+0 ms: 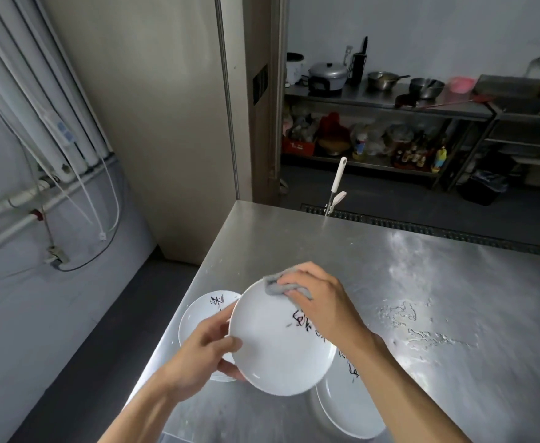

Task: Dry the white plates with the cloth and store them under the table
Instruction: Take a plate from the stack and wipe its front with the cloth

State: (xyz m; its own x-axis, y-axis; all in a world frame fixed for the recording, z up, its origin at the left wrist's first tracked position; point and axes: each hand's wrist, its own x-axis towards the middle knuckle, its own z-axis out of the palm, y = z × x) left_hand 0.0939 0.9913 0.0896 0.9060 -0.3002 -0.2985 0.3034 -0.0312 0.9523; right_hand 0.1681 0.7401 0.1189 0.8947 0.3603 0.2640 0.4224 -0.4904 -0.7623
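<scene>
A white plate [272, 343] with dark writing on it is held tilted above the steel table [374, 260]. My left hand [203, 350] grips its left rim, thumb on the face. My right hand [320, 298] holds a crumpled grey cloth [281, 284] pressed against the plate's upper edge. A second white plate [200, 310] lies on the table behind the left hand, partly hidden. A third white plate [345, 407] lies on the table below the held one, under my right forearm.
Water smears [422, 327] mark the table to the right. A white-handled tool [335, 190] stands past the far edge. Beyond it stands a steel shelf [387, 103] with pots and bowls. White pipes [38, 123] run down the left wall.
</scene>
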